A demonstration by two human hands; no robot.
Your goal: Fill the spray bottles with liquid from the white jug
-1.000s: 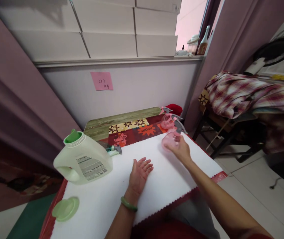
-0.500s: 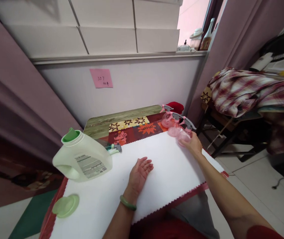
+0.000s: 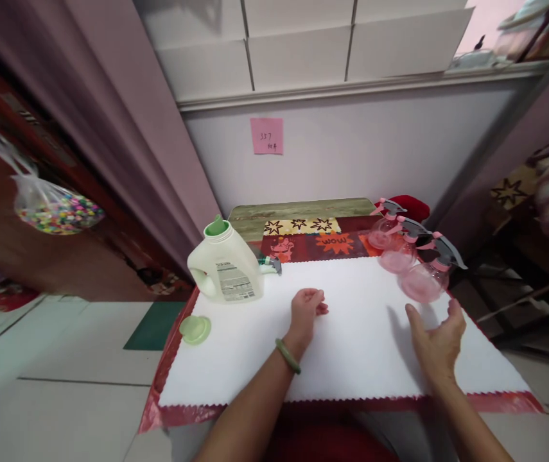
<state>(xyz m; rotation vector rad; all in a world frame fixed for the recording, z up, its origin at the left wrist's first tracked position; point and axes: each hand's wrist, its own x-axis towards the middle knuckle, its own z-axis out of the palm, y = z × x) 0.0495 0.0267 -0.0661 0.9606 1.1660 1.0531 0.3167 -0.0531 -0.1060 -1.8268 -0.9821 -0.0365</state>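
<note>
Fingers on the left hand curl softly, partly open; those on the right hand spread wide. From the left hand, a green lid lies at nine o'clock and a pale jug stands at ten. From the right hand, two pink spray bottles stand at eleven o'clock and a third bottle at twelve, near its fingertips.

The table, partly under a white cloth, bears a jug, a green cap and three pink spray bottles.
</note>
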